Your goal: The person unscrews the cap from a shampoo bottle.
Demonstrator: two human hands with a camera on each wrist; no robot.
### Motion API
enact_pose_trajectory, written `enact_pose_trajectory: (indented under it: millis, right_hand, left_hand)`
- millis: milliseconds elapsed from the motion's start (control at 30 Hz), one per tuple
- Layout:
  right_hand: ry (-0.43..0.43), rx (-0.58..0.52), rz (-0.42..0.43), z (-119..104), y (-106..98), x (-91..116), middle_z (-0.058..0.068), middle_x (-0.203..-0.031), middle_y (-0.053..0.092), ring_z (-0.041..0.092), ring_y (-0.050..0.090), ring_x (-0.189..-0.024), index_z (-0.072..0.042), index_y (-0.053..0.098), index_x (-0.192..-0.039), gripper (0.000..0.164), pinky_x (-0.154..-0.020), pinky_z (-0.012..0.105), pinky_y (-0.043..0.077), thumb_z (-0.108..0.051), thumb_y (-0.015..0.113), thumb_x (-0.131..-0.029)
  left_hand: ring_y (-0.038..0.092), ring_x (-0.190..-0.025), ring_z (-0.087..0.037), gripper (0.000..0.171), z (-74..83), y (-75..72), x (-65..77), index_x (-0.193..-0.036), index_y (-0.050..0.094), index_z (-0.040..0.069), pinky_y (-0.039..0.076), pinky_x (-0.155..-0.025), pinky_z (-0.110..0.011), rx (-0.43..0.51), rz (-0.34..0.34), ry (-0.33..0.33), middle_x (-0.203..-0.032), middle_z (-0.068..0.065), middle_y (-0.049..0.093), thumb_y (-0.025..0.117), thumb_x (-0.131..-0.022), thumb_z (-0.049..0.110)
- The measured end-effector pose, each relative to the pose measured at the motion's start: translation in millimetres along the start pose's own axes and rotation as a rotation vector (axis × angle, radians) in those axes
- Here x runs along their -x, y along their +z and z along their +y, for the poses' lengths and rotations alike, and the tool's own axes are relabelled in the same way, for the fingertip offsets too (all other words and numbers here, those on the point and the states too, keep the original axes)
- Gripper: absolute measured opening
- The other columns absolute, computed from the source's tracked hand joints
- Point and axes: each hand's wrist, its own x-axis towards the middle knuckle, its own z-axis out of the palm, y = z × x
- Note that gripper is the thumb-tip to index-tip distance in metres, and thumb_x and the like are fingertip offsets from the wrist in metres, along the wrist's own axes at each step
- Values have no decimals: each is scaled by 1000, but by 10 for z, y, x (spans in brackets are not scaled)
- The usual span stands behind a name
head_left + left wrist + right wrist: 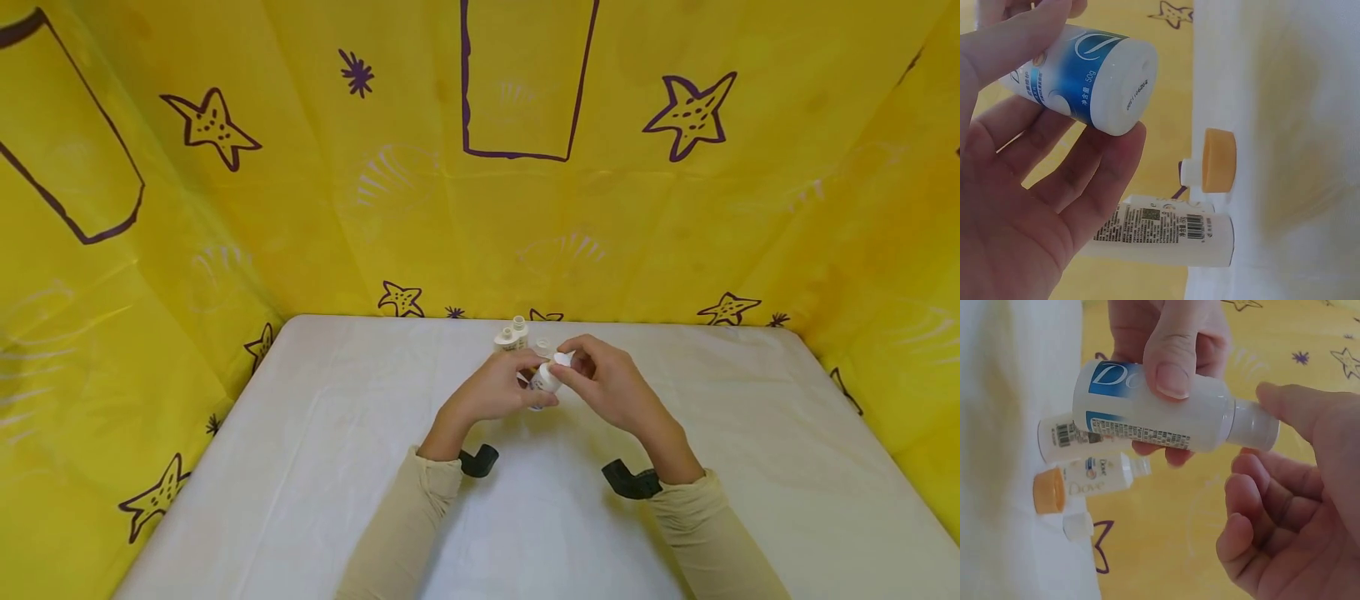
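Note:
My left hand [491, 390] grips a small white-and-blue Dove bottle [1207, 415] around its body, holding it tilted above the table. Its flat base [1127, 87] faces the left wrist camera. The thumb and forefinger of my right hand [613, 390] pinch the white cap [1254, 426] at the bottle's top. In the right wrist view the cap sits at the bottle's neck; whether it is loose I cannot tell. Behind my left hand stand two white bottles with bare necks, one Dove bottle [1100, 477] and another with a barcode [1059, 439].
An orange cap [1219, 160] and a smaller white cap [1192, 172] lie on the table beside the standing bottles. A white cloth covers the table [337, 433]. Yellow patterned curtain [420, 208] closes in the back and sides.

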Motion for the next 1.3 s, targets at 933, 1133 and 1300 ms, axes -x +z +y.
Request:
enact_pose_trajectory:
  millis: [933, 1133, 1300]
  right_hand:
    - [-92, -105, -63, -32, -43, 38, 6, -116, 68, 13, 62, -89, -10, 67, -132, 36, -77, 26, 55, -7, 69, -96]
    - [-73, -105, -40, -41, -44, 44, 8, -128, 67, 15, 64, -92, -12, 62, -138, 43, -77, 29, 54, -13, 71, -96]
    - [27, -69, 27, -63, -14, 38, 8, -115, 66, 16, 62, -88, -11, 65, -126, 39, -76, 31, 52, -24, 78, -91]
  left_hand:
    - [67, -90, -22, 31, 8, -30, 5, -109, 72, 19, 53, -71, -24, -2, -4, -14, -96, -1, 71, 86, -83, 30]
    - [67, -90, -19, 29, -6, -28, 8, -110, 73, 23, 54, -72, -24, 15, -12, -28, -93, 6, 70, 85, -84, 30]
    - [66, -89, -13, 30, 3, -16, 5, -112, 74, 26, 55, -75, -25, 28, -17, -23, -96, 8, 70, 85, -84, 30]
